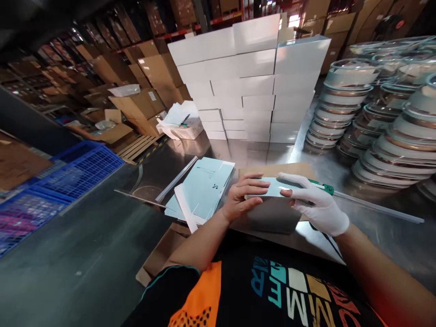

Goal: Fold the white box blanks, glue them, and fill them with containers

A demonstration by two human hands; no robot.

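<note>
— White glove on your right hand [318, 206], bare skin on your left hand [242, 195]; what do you have between them?

— You hold a small pale box [274, 187] by its two ends. Your left fingers curl over its near-left edge, thumb tucked under. Your gloved right fingers close over its right end. Both hands are partly closed and pressed on the box.

— Where does the box sit?

— It sits just above a brown cardboard sheet [272, 170] on the steel table [102, 236], close in front of your chest. A darker grey block shape lies right under the box, but you cannot tell whether it is shadow or part of the box.

— What lies beside your left hand?

— A loose pile of flat box blanks [204, 188], pale blue-white, just to the left, near your wrist. A long metal strip [177, 178] lies along their far-left side.

— And on the right?

— A green-capped tool [323, 186] peeks out behind your gloved fingers, touching or just beside them. Further right stand stacks of wire spools [391, 127] in clear cases.

— Straight ahead?

— A wall of stacked white boxes [248, 81] at the far edge of the table, well apart from your hands. Blue crates [68, 177] stand off to the left.
</note>
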